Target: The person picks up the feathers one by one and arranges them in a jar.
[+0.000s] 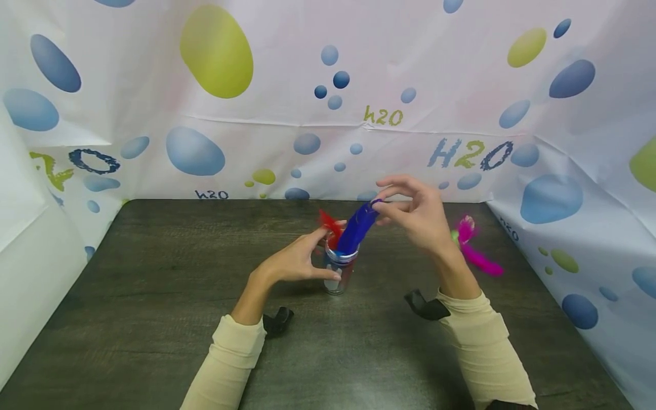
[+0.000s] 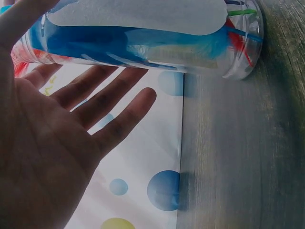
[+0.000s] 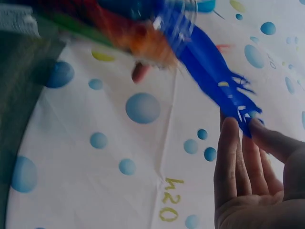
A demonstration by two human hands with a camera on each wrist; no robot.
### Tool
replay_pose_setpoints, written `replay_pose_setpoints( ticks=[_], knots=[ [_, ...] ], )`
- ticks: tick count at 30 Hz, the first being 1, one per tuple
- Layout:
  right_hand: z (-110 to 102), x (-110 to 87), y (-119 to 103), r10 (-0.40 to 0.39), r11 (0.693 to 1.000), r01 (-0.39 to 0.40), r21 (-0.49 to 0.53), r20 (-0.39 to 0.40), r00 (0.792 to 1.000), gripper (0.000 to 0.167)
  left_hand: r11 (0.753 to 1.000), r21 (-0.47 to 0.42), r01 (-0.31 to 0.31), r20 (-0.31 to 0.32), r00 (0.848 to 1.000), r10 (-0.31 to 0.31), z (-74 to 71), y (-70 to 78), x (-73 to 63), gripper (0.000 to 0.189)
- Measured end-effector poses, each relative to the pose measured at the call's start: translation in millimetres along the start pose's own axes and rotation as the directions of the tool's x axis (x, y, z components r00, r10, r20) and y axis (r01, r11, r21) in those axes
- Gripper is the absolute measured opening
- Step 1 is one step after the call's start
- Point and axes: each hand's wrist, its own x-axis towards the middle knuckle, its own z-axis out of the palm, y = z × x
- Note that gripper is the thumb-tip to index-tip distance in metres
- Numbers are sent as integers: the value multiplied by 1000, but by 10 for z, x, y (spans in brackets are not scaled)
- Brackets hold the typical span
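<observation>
My left hand [image 1: 289, 259] holds a clear jar [image 1: 351, 272] that stands on the table, thumb on the near side and fingers behind it. A white label [image 2: 138, 14] covers part of the jar's wall, and blue, red and green feathery pieces show through it. My right hand [image 1: 417, 216] pinches the upper tip of a long blue feather [image 1: 355, 230] between thumb and fingers. The feather's lower end is inside the jar's mouth, hidden in part by the rim. Beside it, a red feather [image 1: 331, 224] sticks up out of the mouth.
On the dark wooden table [image 1: 154, 296], a magenta fuzzy piece [image 1: 479, 259] with a bit of green lies right of my right forearm. Black straps [image 1: 427, 306] hang by both wrists. A white sheet with coloured spots [image 1: 277, 102] rises behind the table and along its sides.
</observation>
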Motion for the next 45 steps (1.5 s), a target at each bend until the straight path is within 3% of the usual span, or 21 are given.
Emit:
replay_pose_setpoints(
  ticks=[8, 14, 22, 30, 38, 45],
  knots=[
    [-30, 106, -31, -45, 990, 56, -132, 88, 995, 34, 1000, 18, 10, 1, 1000, -10, -4, 6, -3, 95],
    [38, 96, 22, -36, 988, 62, -139, 187, 982, 34, 1000, 12, 8, 1, 1000, -8, 0, -17, 3, 96],
    [105, 68, 71, 41, 984, -8, -178, 186, 982, 35, 1000, 19, 2, 2, 1000, -2, -4, -29, 6, 96],
    [189, 13, 101, 133, 970, -73, -233, 252, 959, 37, 1000, 18, -4, 0, 1000, 4, 0, -23, 3, 96],
    [263, -26, 88, 102, 951, -2, -310, 307, 946, 38, 1000, 9, -8, 11, 1000, 8, -1, -27, -8, 94],
    [324, -52, 117, 45, 892, 92, -443, 290, 956, 39, 999, 24, -21, 9, 1000, 20, 4, -40, -22, 95]
  ],
)
